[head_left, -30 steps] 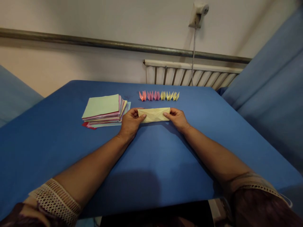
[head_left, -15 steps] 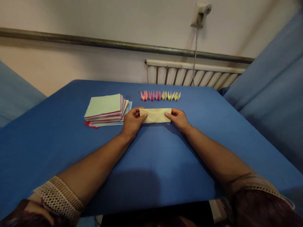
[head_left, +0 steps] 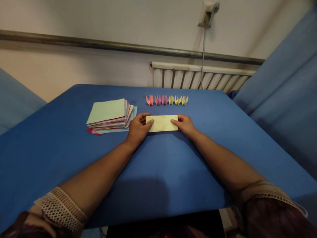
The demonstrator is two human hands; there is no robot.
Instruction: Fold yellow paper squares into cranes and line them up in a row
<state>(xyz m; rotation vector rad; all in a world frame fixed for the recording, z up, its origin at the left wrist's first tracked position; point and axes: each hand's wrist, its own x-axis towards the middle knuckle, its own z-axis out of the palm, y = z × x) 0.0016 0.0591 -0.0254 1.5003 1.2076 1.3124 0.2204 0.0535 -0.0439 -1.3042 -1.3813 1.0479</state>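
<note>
A pale yellow sheet of paper [head_left: 162, 124], folded into a long rectangle, is held level between my hands just above the table. My left hand [head_left: 139, 129] pinches its left end, thumb on top and fingers behind. At the right end my right hand [head_left: 185, 125] grips it the same way. Beyond the paper stands a row of small folded paper cranes: an orange-pink one [head_left: 149, 100], purple-pink ones [head_left: 161, 100] and yellow ones [head_left: 177, 100].
Left of my left hand lies a thick stack of coloured paper squares [head_left: 106, 112], green on top. Everything rests on a blue-covered table [head_left: 123, 191]. Behind it are a radiator [head_left: 183, 67], a wall pipe [head_left: 111, 47] and a socket with a plug [head_left: 207, 15]. Blue curtains [head_left: 284, 72] hang at the sides.
The yellow paper now shows a smooth, plain face toward me, where creased diagonal folds showed before. Both hands keep hold of its ends. The view has shifted slightly.
</note>
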